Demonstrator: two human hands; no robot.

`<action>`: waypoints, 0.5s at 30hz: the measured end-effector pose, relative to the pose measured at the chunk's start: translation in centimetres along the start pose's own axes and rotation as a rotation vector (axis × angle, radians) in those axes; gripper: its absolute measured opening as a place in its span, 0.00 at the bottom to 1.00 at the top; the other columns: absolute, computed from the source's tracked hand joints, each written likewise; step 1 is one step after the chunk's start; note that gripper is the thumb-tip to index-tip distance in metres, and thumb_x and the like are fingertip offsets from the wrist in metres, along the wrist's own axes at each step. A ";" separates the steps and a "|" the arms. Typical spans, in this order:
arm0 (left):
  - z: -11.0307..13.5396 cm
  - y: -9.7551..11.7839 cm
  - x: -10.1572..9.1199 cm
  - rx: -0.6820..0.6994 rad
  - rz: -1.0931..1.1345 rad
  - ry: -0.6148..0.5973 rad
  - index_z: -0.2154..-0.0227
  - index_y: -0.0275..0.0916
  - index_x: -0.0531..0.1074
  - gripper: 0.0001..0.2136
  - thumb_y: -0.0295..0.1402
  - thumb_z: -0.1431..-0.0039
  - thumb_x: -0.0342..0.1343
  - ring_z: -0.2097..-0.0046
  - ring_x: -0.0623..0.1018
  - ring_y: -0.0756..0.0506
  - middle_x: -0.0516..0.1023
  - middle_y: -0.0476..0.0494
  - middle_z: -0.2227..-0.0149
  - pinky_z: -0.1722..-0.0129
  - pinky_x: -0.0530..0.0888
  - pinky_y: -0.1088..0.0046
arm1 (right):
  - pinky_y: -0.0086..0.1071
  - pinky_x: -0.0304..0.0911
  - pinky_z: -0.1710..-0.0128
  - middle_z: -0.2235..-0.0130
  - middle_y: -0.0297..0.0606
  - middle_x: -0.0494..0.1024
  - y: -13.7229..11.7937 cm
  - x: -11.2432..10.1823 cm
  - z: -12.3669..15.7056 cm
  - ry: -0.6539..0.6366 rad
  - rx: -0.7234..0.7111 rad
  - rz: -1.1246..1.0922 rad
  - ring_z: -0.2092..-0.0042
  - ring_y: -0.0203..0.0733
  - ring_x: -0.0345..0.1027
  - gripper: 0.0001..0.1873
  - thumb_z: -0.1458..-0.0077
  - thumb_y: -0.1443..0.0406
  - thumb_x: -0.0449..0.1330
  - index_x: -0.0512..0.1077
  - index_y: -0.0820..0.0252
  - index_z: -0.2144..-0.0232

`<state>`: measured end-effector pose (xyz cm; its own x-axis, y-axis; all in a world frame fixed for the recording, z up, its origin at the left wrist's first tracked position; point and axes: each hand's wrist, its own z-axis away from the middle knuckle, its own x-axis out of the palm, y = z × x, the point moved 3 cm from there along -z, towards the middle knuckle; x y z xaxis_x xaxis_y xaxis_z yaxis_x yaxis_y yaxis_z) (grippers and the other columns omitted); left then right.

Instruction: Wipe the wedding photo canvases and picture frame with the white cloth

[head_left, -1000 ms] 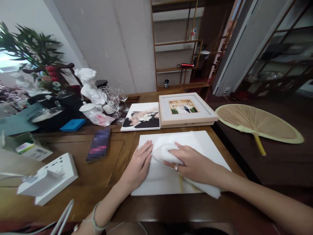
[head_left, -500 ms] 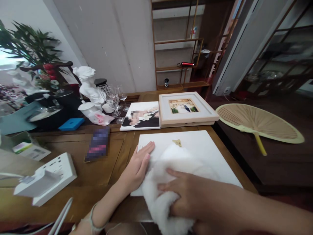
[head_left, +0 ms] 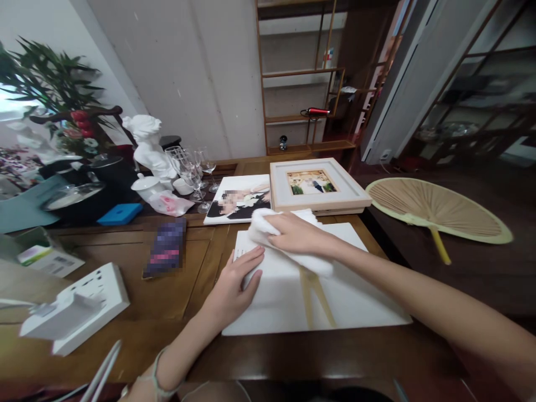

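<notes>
A flat white panel (head_left: 272, 304) lies on the wooden table, with a tan V-shaped mark (head_left: 309, 298) running down to its near edge. I cannot tell whether the mark is a stand, tape or a print. My left hand (head_left: 240, 282) rests on the panel's left side, fingers stretched out and thumb apart. Bunched under my right hand (head_left: 293, 234) is a white cloth (head_left: 312, 262), fluffy like a towel, which lies over the panel's far part. My right fingers are curled on the cloth and partly hidden in it.
Behind the panel lie a photo print (head_left: 238, 198) and a wood-framed picture (head_left: 320, 184). A hand fan (head_left: 439, 209) is at the right. Wine glasses (head_left: 195, 173), a white bust (head_left: 148, 145), a blue box (head_left: 120, 214) and a white power strip (head_left: 90, 307) stand left.
My right hand has swept the cloth from the panel's near side to its far edge, uncovering the tan V-shaped mark. My left hand has stayed in nearly the same place.
</notes>
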<state>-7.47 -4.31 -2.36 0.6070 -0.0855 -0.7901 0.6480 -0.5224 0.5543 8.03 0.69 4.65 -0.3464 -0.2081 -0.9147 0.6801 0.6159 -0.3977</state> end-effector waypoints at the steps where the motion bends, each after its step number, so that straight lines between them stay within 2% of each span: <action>1: 0.0 0.0 -0.1 0.002 0.001 0.004 0.50 0.41 0.68 0.17 0.31 0.41 0.47 0.44 0.67 0.41 0.69 0.41 0.46 0.42 0.58 0.53 | 0.28 0.51 0.75 0.69 0.38 0.71 -0.5 0.2 -1.2 -0.032 -0.020 0.001 0.69 0.39 0.62 0.05 0.52 0.71 0.47 0.61 0.59 0.71; 4: -0.1 0.3 -0.3 0.020 0.015 -0.009 0.50 0.41 0.69 0.16 0.31 0.41 0.47 0.46 0.69 0.42 0.70 0.41 0.47 0.43 0.61 0.55 | 0.28 0.50 0.78 0.70 0.39 0.71 -2.0 0.6 -3.7 -0.107 -0.031 0.014 0.72 0.38 0.62 0.06 0.54 0.71 0.48 0.62 0.60 0.72; 7: -0.1 0.4 -0.3 0.021 0.026 -0.034 0.50 0.41 0.68 0.16 0.31 0.40 0.46 0.46 0.69 0.42 0.69 0.41 0.46 0.43 0.60 0.55 | 0.28 0.48 0.79 0.71 0.41 0.71 -2.6 0.5 -4.1 -0.164 0.008 0.051 0.74 0.38 0.61 0.06 0.55 0.72 0.49 0.64 0.62 0.73; 11: 0.0 -0.1 0.0 -0.020 0.002 -0.033 0.49 0.41 0.67 0.17 0.32 0.41 0.47 0.44 0.67 0.41 0.69 0.41 0.45 0.41 0.53 0.50 | 0.29 0.50 0.78 0.68 0.45 0.71 -1.1 -0.7 -1.4 -0.183 0.096 0.093 0.73 0.40 0.63 0.05 0.53 0.70 0.48 0.64 0.62 0.72; 15: 0.0 -0.4 0.3 -0.029 0.000 -0.034 0.50 0.41 0.68 0.17 0.32 0.41 0.46 0.43 0.66 0.42 0.68 0.42 0.45 0.40 0.52 0.49 | 0.32 0.57 0.72 0.66 0.45 0.69 2.4 -2.1 3.3 -0.149 0.267 0.138 0.67 0.45 0.65 0.07 0.51 0.67 0.47 0.63 0.61 0.69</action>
<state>-7.52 -4.12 -2.77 0.5919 -0.1143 -0.7979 0.6608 -0.4980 0.5616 12.53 0.10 5.43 -0.1542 -0.2580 -0.9537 0.8661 0.4292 -0.2562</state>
